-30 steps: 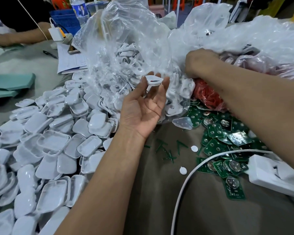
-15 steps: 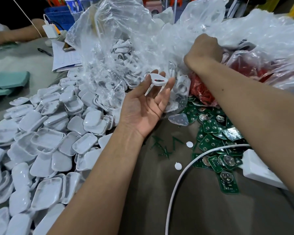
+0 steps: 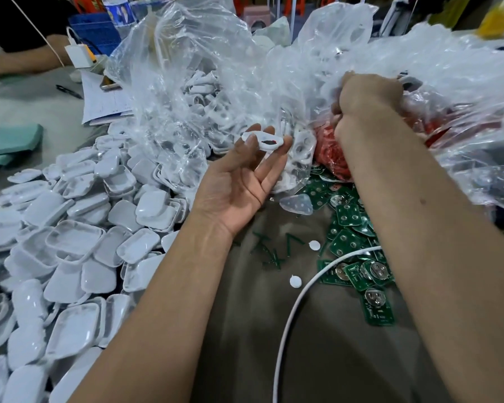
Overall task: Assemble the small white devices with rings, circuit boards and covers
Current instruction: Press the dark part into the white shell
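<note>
1. Left hand: palm up above the middle of the desk, fingers loosely spread and slightly bent. Its fingertips carry one small white device shell with a dark opening on top; the thumb tip touches its left end.
2. Right hand: knuckles up, fingers curled into a fist inside the mouth of a clear bag; what they grip cannot be told.
3. Clear plastic bag of red rings: lies toward the desk's far right edge, under and around the right hand; the red rings show through the film just below the wrist.
4. Large clear plastic bag of white parts: stands crumpled at the far middle of the desk, holding many small white ring-holed housings; its lower end spills toward the left hand.
5. White covers: a loose heap along the desk's left edge, not in any container, some hollow side up, some domed side up.
6. Green circuit boards: a loose pile toward the right edge, just beside the right forearm, several with round metal battery clips.
7. White cable: curves from the near edge up across the circuit boards.
8. Two white round discs: lie on bare desk between the forearms.
</note>
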A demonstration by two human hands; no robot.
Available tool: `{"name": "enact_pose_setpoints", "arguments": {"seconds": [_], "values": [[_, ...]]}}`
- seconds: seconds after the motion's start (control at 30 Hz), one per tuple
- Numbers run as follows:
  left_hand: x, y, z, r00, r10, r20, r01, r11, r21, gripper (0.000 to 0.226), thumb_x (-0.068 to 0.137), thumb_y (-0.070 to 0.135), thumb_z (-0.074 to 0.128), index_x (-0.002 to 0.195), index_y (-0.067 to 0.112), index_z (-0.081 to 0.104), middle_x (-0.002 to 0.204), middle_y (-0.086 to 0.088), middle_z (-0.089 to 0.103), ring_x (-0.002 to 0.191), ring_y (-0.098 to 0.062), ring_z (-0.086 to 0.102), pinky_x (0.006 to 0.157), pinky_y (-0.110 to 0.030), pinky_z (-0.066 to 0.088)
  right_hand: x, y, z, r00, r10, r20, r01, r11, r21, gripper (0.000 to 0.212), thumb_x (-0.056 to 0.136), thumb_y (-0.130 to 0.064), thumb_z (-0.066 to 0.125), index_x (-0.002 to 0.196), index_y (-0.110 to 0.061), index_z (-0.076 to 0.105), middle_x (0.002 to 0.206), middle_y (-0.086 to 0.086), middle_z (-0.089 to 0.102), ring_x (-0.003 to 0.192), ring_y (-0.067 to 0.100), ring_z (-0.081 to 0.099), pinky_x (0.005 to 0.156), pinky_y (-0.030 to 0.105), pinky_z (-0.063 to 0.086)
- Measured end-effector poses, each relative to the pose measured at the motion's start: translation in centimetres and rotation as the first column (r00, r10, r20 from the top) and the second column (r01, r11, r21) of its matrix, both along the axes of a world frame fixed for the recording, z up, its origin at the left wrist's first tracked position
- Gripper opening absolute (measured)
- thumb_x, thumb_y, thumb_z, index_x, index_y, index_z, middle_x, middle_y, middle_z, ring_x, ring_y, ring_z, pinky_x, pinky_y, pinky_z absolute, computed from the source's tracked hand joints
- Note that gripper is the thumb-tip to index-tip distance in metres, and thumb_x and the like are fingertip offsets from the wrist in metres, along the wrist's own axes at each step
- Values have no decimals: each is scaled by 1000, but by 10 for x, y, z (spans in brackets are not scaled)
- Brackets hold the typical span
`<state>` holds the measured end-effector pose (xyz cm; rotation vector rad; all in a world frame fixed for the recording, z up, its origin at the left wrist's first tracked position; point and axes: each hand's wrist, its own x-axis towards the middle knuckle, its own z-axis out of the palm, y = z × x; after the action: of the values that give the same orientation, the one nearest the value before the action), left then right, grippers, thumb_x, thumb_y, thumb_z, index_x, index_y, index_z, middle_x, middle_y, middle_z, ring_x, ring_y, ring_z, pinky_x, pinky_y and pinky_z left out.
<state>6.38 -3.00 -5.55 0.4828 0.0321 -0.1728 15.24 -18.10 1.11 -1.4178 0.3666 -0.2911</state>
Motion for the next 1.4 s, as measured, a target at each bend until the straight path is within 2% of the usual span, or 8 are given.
{"name": "enact_pose_setpoints", "arguments": {"seconds": [0.1,0.3,0.6,0.83,0.93,1.07,1.27,1.4], "values": [[0,3,-1,1000,-8,16,7,999,34,43,85,1,62,127,8,56,129,-15,66,110,-37,71,86,-42,62,-26,0,-6,987,155,35,-157,983,97,21,98,-5,68,78,-12,65,72,6,65,48,11,51,41,20,35],[1,7,-2,1000,-3,21,3,1000,20,56,82,2,66,135,13,53,137,-14,62,114,-35,69,97,-39,58,-52,-11,-32,978,193,75,-186,978,-90,9,98,-11,71,90,-12,72,74,4,70,48,6,55,44,20,41],[1,8,-3,999,-2,53,-5,992,124,34,79,-3,64,109,14,69,117,-5,74,116,-30,66,92,-34,60,-75,-21,-48,902,404,151,-412,911,20,19,93,-7,74,84,-24,75,85,-2,72,77,10,65,56,23,50],[2,12,-6,998,16,57,-26,985,169,38,77,-8,66,106,17,70,117,-1,75,115,-25,66,87,-33,60,-81,-21,-49,850,456,262,-468,883,-18,32,94,9,62,78,-15,75,77,-1,68,69,14,56,53,25,46],[4,15,-8,997,15,77,-32,975,221,40,75,-10,68,102,18,73,122,-2,74,106,-21,71,86,-31,60,-82,-19,-49,855,456,248,-484,873,63,26,90,-2,57,74,-11,75,80,11,71,73,22,62,55,30,50],[4,18,-10,990,-15,137,-28,952,306,42,72,-10,72,101,20,74,124,0,73,105,-18,72,86,-31,60,-82,-19,-54,851,449,274,-445,892,-78,12,90,-3,75,82,-11,72,76,7,70,69,22,63,60,29,54],[4,16,-11,977,-26,210,-53,930,365,43,68,-12,74,97,20,77,117,0,76,102,-17,74,80,-30,61,-83,-17,-55,797,479,368,-476,873,-105,28,84,4,80,102,-10,63,75,-4,71,66,11,66,61,24,55],[5,16,-12,970,-35,242,-67,915,398,45,74,-15,66,93,23,79,112,1,77,99,-18,74,82,-30,60,-83,-17,-54,798,470,376,-461,879,-121,29,82,2,83,101,-10,66,77,-1,73,64,8,65,60,21,53]]}}
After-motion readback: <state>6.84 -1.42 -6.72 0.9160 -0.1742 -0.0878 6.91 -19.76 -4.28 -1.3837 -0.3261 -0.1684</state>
